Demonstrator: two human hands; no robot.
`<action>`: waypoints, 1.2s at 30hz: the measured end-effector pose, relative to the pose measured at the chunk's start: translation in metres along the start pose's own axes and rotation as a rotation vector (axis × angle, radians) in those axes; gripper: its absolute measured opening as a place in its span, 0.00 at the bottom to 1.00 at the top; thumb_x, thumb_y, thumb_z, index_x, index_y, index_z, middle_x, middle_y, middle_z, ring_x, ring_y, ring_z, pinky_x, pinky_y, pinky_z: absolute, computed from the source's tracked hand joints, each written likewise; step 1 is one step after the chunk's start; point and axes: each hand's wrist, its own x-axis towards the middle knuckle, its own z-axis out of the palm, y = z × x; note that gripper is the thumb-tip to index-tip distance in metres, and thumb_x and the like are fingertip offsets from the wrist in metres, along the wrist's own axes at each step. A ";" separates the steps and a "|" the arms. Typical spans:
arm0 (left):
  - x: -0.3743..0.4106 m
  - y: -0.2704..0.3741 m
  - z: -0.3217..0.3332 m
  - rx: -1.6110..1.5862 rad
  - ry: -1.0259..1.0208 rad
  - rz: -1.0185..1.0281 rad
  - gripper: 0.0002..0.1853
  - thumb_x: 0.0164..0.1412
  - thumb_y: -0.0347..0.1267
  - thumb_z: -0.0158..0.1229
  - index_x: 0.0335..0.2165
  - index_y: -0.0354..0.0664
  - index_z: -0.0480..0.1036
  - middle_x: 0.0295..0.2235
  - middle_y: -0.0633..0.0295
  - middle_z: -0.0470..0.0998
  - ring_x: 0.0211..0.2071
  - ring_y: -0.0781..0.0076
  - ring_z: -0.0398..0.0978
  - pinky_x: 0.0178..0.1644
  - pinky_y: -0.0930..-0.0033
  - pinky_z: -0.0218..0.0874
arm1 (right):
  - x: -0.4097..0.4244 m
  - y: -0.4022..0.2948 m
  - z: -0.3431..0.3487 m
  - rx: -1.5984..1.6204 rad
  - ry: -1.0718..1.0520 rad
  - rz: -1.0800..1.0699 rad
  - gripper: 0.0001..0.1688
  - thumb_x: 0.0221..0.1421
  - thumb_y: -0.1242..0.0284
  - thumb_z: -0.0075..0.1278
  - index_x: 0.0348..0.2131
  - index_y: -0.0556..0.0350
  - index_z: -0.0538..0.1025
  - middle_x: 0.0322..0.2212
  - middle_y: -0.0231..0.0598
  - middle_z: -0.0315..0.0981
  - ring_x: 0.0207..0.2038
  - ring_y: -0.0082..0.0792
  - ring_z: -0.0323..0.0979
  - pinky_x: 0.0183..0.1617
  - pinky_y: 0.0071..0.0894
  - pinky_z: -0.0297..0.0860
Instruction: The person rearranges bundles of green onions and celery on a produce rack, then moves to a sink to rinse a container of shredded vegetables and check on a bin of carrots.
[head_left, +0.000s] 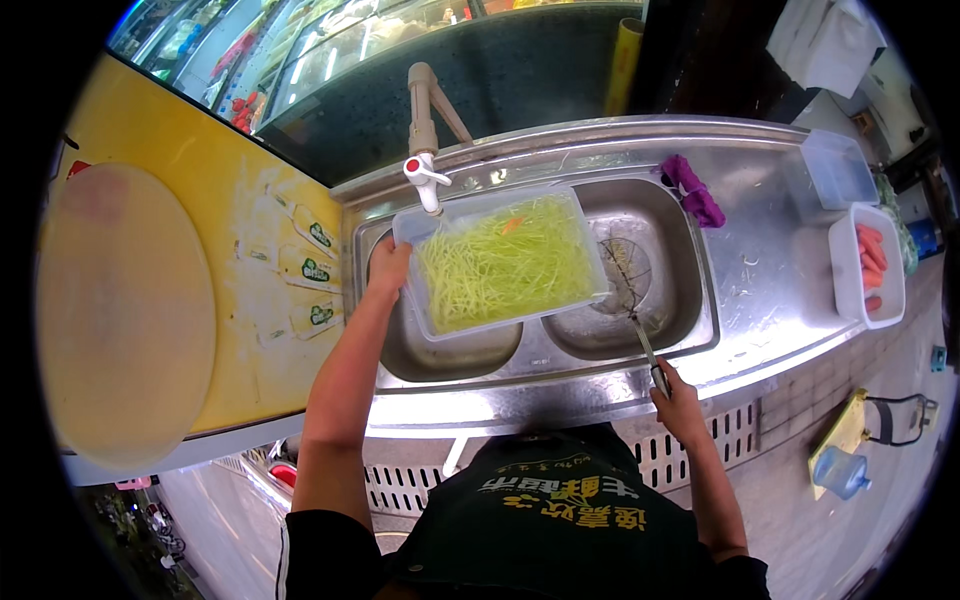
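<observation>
My left hand (390, 268) grips the left side of a clear plastic tub (457, 217) that spans both basins of a steel double sink (472, 356). Pale green vegetable shreds (510, 262) fill the tub, with a small orange piece (512, 225) on top. In my right hand (679, 405) is the handle of a wire skimmer (643, 337). Its round mesh head reaches into the right basin, over the drain area. Just above the tub's upper left corner is the spout of a white tap (427, 184) with a red-marked lever.
On the right counter are a purple cloth (691, 191), a translucent empty bin (838, 171) and a white bin (844, 266) of carrots (870, 251). A round cutting board (124, 315) lies on the yellow table (217, 375) at left. A glass display case (322, 67) stands behind.
</observation>
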 end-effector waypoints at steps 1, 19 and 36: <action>0.002 0.000 0.001 -0.006 0.001 -0.004 0.13 0.55 0.31 0.50 0.35 0.33 0.75 0.27 0.62 0.77 0.28 0.75 0.72 0.33 0.70 0.62 | 0.001 0.001 0.000 -0.005 0.003 -0.004 0.31 0.52 0.77 0.47 0.56 0.56 0.64 0.17 0.47 0.72 0.15 0.35 0.71 0.23 0.35 0.69; 0.014 0.018 0.005 0.075 -0.033 0.074 0.14 0.56 0.30 0.49 0.39 0.35 0.76 0.30 0.62 0.78 0.32 0.76 0.74 0.36 0.71 0.63 | 0.018 -0.001 0.000 -0.002 0.005 -0.027 0.31 0.51 0.78 0.48 0.56 0.57 0.64 0.16 0.46 0.71 0.15 0.35 0.71 0.22 0.35 0.68; 0.042 -0.103 0.019 -0.047 0.104 -0.039 0.13 0.59 0.34 0.52 0.40 0.38 0.77 0.26 0.67 0.77 0.28 0.81 0.70 0.35 0.73 0.61 | 0.017 -0.011 0.002 -0.003 -0.050 0.017 0.32 0.53 0.79 0.48 0.58 0.51 0.63 0.18 0.39 0.69 0.14 0.26 0.66 0.20 0.28 0.65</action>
